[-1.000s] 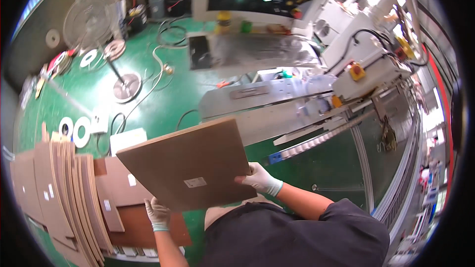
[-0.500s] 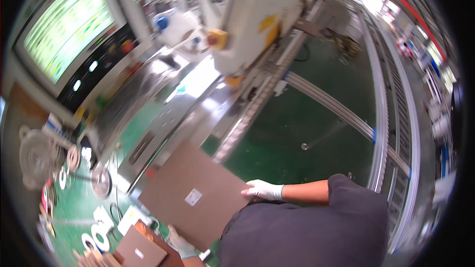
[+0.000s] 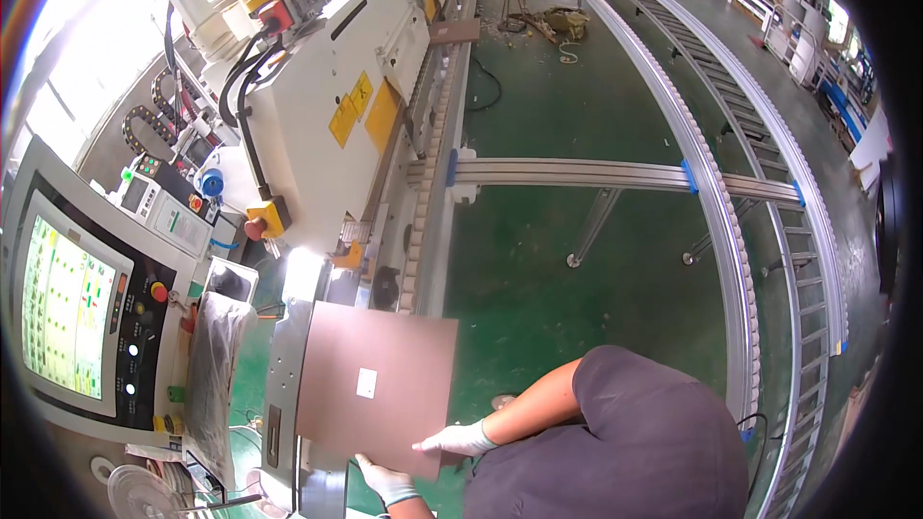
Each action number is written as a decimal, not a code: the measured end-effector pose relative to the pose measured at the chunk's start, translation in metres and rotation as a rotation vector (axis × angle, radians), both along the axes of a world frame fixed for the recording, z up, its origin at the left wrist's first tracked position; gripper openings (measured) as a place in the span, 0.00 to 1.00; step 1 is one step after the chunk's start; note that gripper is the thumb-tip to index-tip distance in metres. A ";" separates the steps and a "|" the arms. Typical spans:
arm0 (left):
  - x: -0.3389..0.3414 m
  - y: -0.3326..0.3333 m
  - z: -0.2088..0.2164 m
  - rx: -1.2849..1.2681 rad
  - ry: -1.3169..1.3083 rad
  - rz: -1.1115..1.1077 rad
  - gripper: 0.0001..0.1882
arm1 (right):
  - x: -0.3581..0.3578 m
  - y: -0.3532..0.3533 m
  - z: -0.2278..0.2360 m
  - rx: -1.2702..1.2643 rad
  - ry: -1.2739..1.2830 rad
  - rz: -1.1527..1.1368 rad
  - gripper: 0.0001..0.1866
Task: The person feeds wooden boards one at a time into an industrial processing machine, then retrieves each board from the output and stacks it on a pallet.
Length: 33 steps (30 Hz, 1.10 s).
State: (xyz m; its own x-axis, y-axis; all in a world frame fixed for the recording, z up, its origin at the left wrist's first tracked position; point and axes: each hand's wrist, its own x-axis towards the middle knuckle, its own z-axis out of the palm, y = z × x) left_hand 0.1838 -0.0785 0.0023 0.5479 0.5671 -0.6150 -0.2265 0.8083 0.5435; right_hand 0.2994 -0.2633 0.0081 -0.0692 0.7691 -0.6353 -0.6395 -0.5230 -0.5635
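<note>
Gloved fingers of the right hand (image 3: 460, 439) lie spread flat along the near edge of a brown panel (image 3: 380, 384), thumb side tucked against its rim, while the left hand (image 3: 386, 479), also in a white glove, curls its fingers under the same near edge from below; whether they pinch or merely cup it cannot be told. From the head camera, the only view, the panel lies flat on the steel infeed table (image 3: 285, 365) of a long white machine (image 3: 336, 106), a small white label (image 3: 366, 383) facing up near its middle. Its far edge points toward the machine's feed track (image 3: 423, 221), so both hands sit at the rear, where a push would keep it square along the guide. To the person's left stands a control console (image 3: 67, 308) with a lit green screen. Well apart on the right, a roller conveyor (image 3: 760, 192) curves across the green floor (image 3: 577, 115), crossed by a metal rail (image 3: 577, 175).
</note>
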 end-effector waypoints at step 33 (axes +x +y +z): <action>-0.235 -0.060 -0.174 0.520 0.839 -0.029 0.30 | 0.252 0.040 -0.058 -0.008 -0.120 -1.206 0.15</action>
